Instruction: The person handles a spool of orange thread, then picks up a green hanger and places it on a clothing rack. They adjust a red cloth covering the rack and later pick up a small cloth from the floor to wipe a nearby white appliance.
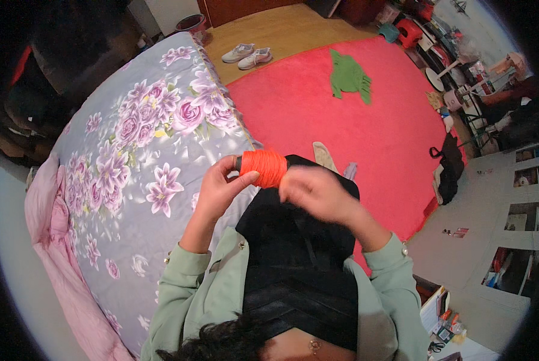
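Note:
My left hand (219, 186) grips one end of a spool of bright orange cord (265, 168), its thumb pressed on the windings. The dark end of the core shows by the fingers. Close against the spool's other end is my right hand (316, 193), blurred and with the fingers curled. Whether it pinches a strand of the cord cannot be made out. Both hands are above my lap, over black clothing (292, 230).
A bed with a flowered sheet (134, 234) lies to the left, a pink quilt (55, 252) along its edge. On the red carpet (287, 108) are a green garment (349, 76), a beige sock (324, 155) and dark clothing (449, 169). White sneakers (251, 58) stand beyond.

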